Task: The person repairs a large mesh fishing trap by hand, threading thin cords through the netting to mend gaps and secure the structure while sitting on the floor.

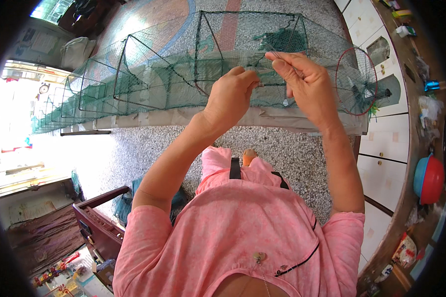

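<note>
Mesh work is in hand at upper centre of the frame: the left hand (231, 94) is closed in a loose fist against the netting, fingertips pinched on something small, probably a strand or knot, though the detail is too fine to tell. The right hand (302, 79) is raised just beside it, thumb and forefinger pinched on a thin pale line drawn up from the mesh, the other fingers curled. The step is judged to be tying or mending at one point of the net; what follows would call for the line to be kept taut and the pinch held steady so that the mesh does not slip. The long green net trap (183, 74) is laid along a low board (262, 120) on the speckled floor (148, 148), running from the far left of the frame to the right. It is built of dark rectangular wire frames with green netting stretched between, and a red hoop (338, 81) closes the right end. A red and blue basin (427, 179) is seen on the worktop (406, 198) at right, well apart.
</note>
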A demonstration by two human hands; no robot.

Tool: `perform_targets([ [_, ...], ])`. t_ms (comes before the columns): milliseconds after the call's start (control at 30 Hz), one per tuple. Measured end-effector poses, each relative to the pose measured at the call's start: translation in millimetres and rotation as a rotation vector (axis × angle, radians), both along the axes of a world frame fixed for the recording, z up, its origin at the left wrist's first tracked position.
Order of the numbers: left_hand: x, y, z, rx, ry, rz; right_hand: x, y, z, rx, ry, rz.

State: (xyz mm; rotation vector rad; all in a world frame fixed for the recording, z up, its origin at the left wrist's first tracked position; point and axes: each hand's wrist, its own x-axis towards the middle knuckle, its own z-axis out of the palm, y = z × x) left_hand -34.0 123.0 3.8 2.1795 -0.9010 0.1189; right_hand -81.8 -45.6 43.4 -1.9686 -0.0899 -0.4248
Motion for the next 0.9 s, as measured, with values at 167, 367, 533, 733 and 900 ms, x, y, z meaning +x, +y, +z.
perform_targets([
  [167, -2.3, 1.7, 2.2, -0.005, 0.024, -0.01, -9.1, -3.9, -4.5, 0.684, 0.139, -0.008],
  [367, -3.1, 1.5, 0.7, -0.026, 0.005, -0.015, -7.3, -36.8, -11.7, 0.934, -0.039, -0.095],
  [533, -4.1, 2.4, -1.9, -0.003, 0.012, -0.016, -0.7, -67.0, 7.6, 0.94, -0.215, -0.005],
  [733, -3.7, 2.7, -0.8, -0.003, -0.023, -0.021, 4.1, -52.2, 52.5, 0.835, -0.316, 0.207],
  [900, -3.0, 1.1, 2.5, -0.006, -0.005, -0.007, 8.7, -5.8, 79.6, 0.728, -0.4, 0.146],
])
